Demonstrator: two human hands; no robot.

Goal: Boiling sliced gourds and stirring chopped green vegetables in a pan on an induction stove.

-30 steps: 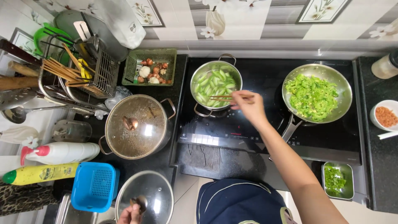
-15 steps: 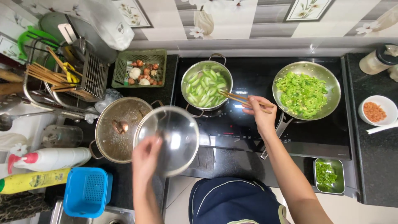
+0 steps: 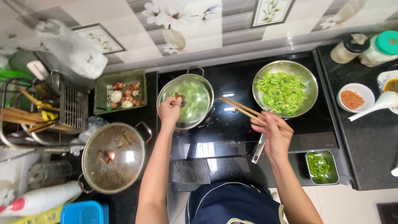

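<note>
left hand (image 3: 170, 111) pinching lid (image 3: 185, 104) knob (over pot (image 3: 206, 81))

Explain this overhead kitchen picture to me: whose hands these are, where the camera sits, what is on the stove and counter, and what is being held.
The camera is worn on the person's head and looks straight down, so both bare arms belong to that person.

The left hand grips the knob of a round glass lid over the steel pot of pale green vegetables on the black cooktop. The right hand holds a pair of wooden chopsticks.

To the right sits a steel frying pan of chopped greens, with a small white bowl of orange-red flakes beyond it. To the left stands a large lidded steel pot, and behind it a green basket of small vegetables.
</note>
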